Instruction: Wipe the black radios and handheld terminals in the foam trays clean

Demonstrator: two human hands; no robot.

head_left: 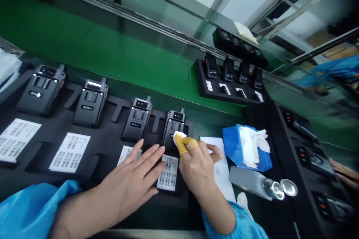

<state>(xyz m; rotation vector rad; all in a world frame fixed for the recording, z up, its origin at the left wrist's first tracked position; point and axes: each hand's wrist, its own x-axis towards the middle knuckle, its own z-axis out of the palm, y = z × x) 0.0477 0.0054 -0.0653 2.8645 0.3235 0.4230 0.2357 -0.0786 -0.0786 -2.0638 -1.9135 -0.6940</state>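
A black foam tray (112,138) holds several handheld radios in a row, with their backs up. My right hand (198,166), wearing yellow finger cots (183,143), pinches a small white wipe (179,134). It presses the wipe on the label area of the rightmost radio (169,125). My left hand (129,181) lies flat with its fingers stretched out, over the tray's front part. Its fingers partly cover a barcode label sheet (125,153) and reach the edge of another label sheet (169,175). A third radio (136,119) is just beyond its fingertips.
On the right stand a blue box (231,145) of white wipes and a lying bottle (249,182) with a metal top. Behind, another black tray (202,78) carries upright devices and labels. A further device tray (291,149) lies far right, beside another person's hand (346,173).
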